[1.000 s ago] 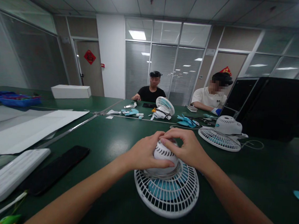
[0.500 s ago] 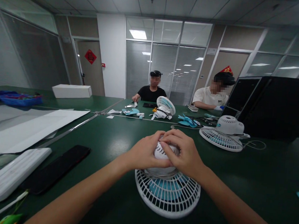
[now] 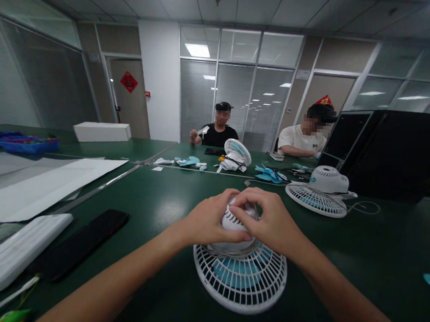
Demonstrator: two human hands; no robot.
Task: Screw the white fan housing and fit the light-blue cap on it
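A white fan (image 3: 242, 300) with blue blades lies grille-down on the green table in front of me, its rounded white housing on top. My left hand (image 3: 213, 219) is wrapped around the left side of that housing, thumb across the near side. My right hand (image 3: 266, 218) curves over the top and right of it, thumb and fingers bent together near the top. Whatever small part may be between the right fingertips is too small to make out. A cord is coiled beneath the housing, partly hidden by my hands.
A second fan (image 3: 317, 200) lies grille-down at right, before a black case (image 3: 395, 154). Another fan (image 3: 237, 153) and blue blades (image 3: 267, 173) are further back. At left are a phone (image 3: 80, 242) and white papers (image 3: 47, 183). Two people sit across the table.
My right fingers have shifted slightly and arch more at the top of the housing. The person across has raised a hand holding a pale item. The fan stays in place.
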